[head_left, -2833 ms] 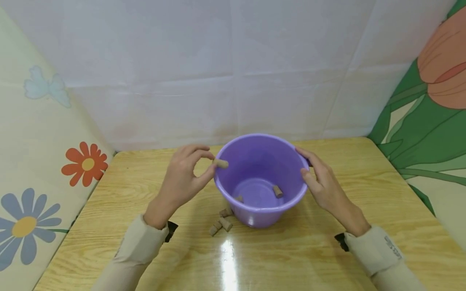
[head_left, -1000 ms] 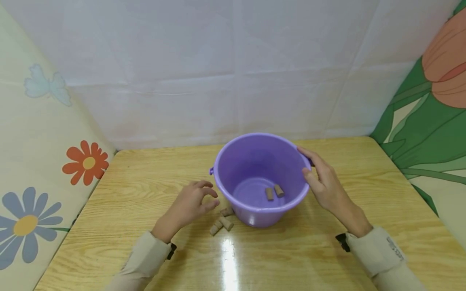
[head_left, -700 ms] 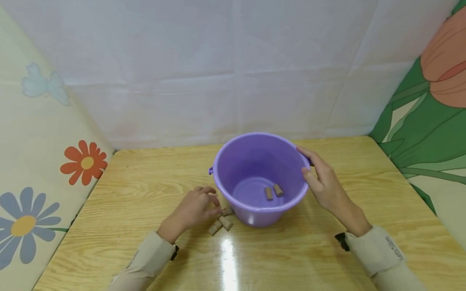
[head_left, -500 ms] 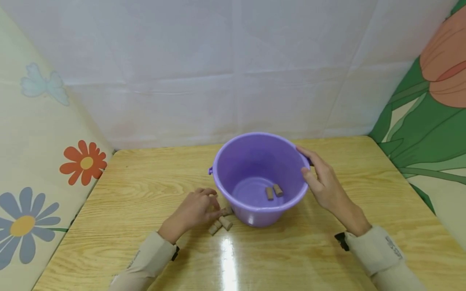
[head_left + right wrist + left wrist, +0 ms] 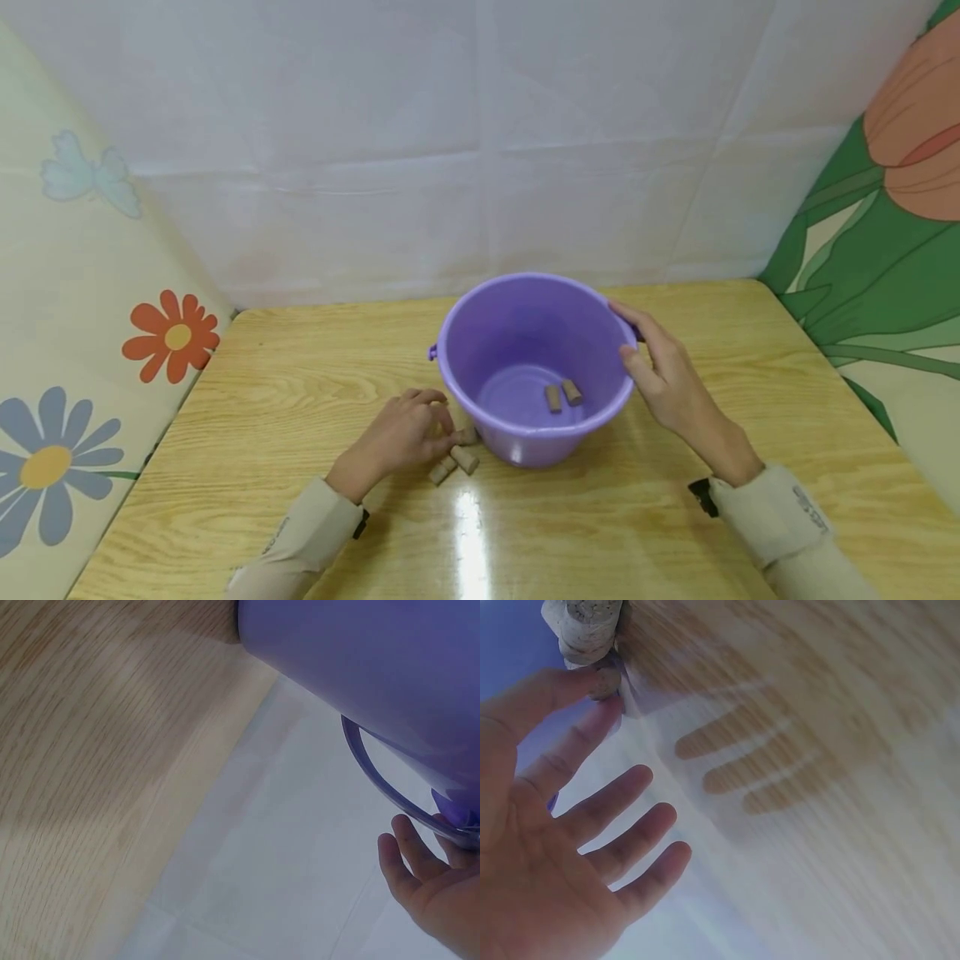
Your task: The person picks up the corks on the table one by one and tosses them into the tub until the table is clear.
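Left hand (image 5: 401,432): pinches a cork (image 5: 606,684); a light hold should spare the corks (image 5: 466,460) beside it.
Right hand (image 5: 671,383): grips the bucket (image 5: 540,321) by its rim; best held steady.

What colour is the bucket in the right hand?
The bucket is plain purple, clearest in the head view.

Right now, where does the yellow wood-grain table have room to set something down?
The table is bare left of the left hand, right of the right hand and between the beige sleeves. Crowded: between the left hand and round purple plastic bucket, with tan cork cylinders.
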A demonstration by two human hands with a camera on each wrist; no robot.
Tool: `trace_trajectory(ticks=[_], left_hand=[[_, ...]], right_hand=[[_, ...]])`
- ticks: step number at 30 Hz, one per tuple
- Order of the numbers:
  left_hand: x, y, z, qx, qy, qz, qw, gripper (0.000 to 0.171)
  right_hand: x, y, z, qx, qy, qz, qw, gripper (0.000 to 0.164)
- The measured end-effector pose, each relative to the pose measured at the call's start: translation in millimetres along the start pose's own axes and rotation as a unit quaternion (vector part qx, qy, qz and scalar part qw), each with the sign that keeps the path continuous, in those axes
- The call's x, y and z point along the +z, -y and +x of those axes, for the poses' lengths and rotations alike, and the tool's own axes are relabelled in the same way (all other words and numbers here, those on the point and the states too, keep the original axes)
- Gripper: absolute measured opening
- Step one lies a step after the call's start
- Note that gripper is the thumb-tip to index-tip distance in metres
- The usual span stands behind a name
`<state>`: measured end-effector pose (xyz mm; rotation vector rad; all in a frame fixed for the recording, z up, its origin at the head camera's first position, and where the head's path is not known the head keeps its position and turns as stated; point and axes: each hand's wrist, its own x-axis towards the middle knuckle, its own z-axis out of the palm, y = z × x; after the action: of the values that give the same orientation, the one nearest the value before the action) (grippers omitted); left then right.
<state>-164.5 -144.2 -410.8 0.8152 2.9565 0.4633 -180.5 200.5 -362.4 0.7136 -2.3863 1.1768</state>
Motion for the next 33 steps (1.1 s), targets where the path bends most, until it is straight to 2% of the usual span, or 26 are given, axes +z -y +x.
trace_trajectory(ticks=[7, 11, 16, 21, 27, 33], left_hand=[[-2.0, 5.8, -2.5, 0.024, -0.040, 0.000, 0.9989, 0.012], [-7.9, 10.0, -4.0, 0.022, -0.067, 0.002, 0.9975, 0.013], [-22.1, 15.6, -4.8, -0.002, -0.092, -0.004, 0.9957, 0.010], [-41.2, 21.0, -7.7, -0.030, -0.108, -0.004, 0.9937, 0.015], [-60.0, 21.2, -9.2, -0.036, -0.150, -0.013, 0.9879, 0.014], [-72.0, 17.3, -9.1, -0.037, -0.200, -0.021, 0.9790, 0.012]], right_hand=[[1, 1, -1, 0.004, -0.002, 0.001, 1.000, 0.050], [1, 1, -1, 0.005, -0.002, 0.001, 1.000, 0.050], [1, 0, -1, 0.003, -0.003, 0.001, 1.000, 0.049], [1, 0, -1, 0.000, -0.004, 0.001, 1.000, 0.049], [2, 0, -2, 0.004, -0.002, 0.005, 1.000, 0.049], [2, 2, -2, 0.007, -0.005, 0.010, 1.000, 0.050]])
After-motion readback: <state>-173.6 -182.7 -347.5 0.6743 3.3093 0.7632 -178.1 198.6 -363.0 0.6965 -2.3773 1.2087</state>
